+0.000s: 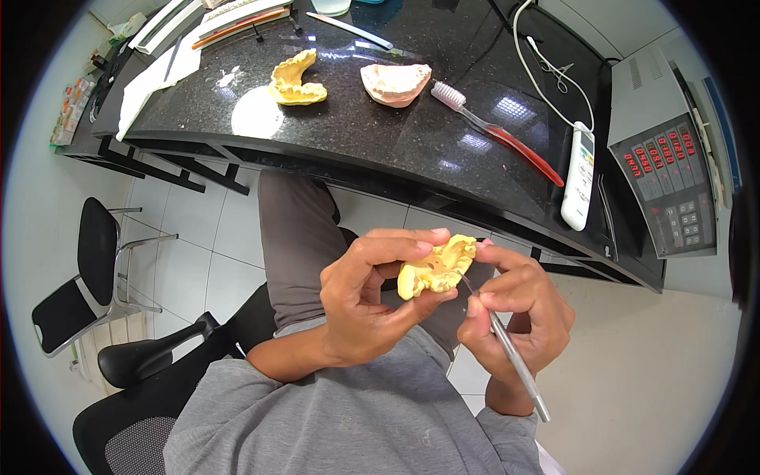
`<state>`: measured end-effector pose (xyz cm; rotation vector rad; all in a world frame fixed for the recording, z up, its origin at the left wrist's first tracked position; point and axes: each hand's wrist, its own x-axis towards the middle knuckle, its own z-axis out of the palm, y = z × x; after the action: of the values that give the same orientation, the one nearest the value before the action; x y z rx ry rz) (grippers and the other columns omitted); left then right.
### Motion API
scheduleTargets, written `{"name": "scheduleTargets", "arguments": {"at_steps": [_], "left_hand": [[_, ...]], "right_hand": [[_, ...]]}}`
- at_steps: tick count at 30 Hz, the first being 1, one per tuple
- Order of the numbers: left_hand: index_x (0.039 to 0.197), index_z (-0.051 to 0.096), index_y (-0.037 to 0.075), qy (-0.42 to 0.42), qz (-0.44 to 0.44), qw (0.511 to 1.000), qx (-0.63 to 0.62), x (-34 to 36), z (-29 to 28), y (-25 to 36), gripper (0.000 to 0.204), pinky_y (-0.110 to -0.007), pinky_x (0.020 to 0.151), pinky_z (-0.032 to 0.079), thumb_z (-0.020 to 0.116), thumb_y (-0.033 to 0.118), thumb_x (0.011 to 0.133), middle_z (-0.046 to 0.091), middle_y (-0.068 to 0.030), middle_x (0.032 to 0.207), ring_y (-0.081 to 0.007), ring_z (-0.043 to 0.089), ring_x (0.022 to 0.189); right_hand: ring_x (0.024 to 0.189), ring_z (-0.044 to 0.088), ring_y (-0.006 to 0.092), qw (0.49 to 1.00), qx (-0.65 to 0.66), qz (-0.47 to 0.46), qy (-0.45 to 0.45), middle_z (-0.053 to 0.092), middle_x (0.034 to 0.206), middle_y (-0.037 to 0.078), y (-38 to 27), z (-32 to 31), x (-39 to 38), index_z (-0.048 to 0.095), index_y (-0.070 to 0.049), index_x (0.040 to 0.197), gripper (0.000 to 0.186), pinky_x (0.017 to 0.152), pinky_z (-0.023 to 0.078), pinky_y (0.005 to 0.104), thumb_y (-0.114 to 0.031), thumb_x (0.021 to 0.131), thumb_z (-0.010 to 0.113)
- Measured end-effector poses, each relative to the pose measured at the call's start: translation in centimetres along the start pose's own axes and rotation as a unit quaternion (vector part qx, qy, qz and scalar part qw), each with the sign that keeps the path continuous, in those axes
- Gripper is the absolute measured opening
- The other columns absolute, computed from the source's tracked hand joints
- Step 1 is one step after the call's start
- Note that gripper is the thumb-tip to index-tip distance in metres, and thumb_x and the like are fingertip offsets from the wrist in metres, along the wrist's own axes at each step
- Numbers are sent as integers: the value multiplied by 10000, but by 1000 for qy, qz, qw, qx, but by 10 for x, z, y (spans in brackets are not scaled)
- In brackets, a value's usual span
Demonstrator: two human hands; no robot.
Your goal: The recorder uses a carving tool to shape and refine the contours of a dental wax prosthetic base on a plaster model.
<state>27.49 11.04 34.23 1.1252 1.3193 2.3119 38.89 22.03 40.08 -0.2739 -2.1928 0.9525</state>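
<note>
Over my lap, my left hand (372,293) grips a yellow plaster dental cast (437,269) between its thumb and fingers, the tooth side turned partly up. My right hand (518,313) is closed round a slim metal dental hand tool (516,362). Its thin tip reaches up to the right edge of the cast, and its thick handle points down to the right. Whether the tip touches the plaster I cannot tell. On the black table ahead lie a second yellow dental cast (294,79) and a pinkish-white dental cast (396,84).
A red-handled toothbrush (507,136), a white remote control (579,178) and scissors (560,77) lie on the speckled black table (348,142). A grey device (669,170) with red digits stands at the right. White paper (154,91) lies at the left. A black chair (99,245) stands on the tiled floor.
</note>
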Motion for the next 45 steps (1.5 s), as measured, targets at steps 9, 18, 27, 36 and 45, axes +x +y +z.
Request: {"name": "scheduleTargets", "arguments": {"at_steps": [9,18,27,36,45], "left_hand": [[1136,551,-44,-11,17,1000,6,-2,0,-1,476,-298,864,586,790,-77,726,611,-238,1177,-249,652,1061],[1156,544,-40,-19,17,1000,14,-2,-1,-3,497,-307,869,581,781,-96,723,605,-243,1197,-261,646,1077],[1170,538,-39,-30,41,999,11,-2,-2,-4,506,-321,891,570,774,-102,727,598,-252,1210,-276,634,1102],[1215,531,-36,-41,20,999,0,0,-5,-4,550,-319,901,563,773,-104,726,601,-249,1227,-270,623,1128],[1207,537,-39,-38,50,998,16,-1,-4,-5,545,-314,883,560,782,-92,723,607,-260,1217,-272,640,1094]], "right_hand": [[858,692,315,1000,5,0,-8,597,648,67,1,0,-2,561,-47,770,180,846,554,460,32,666,684],[845,688,312,999,28,26,1,591,643,57,2,-2,-2,548,-42,730,171,851,553,460,31,644,676],[845,686,314,1000,14,13,-9,598,650,64,1,-3,-1,557,-41,724,162,853,554,468,22,645,683],[840,681,300,995,76,55,15,627,673,72,5,-2,-7,565,-35,761,165,860,545,471,-19,706,720],[840,723,312,998,49,26,12,643,640,97,5,-2,-1,590,-35,717,177,779,585,425,-6,662,755]]}}
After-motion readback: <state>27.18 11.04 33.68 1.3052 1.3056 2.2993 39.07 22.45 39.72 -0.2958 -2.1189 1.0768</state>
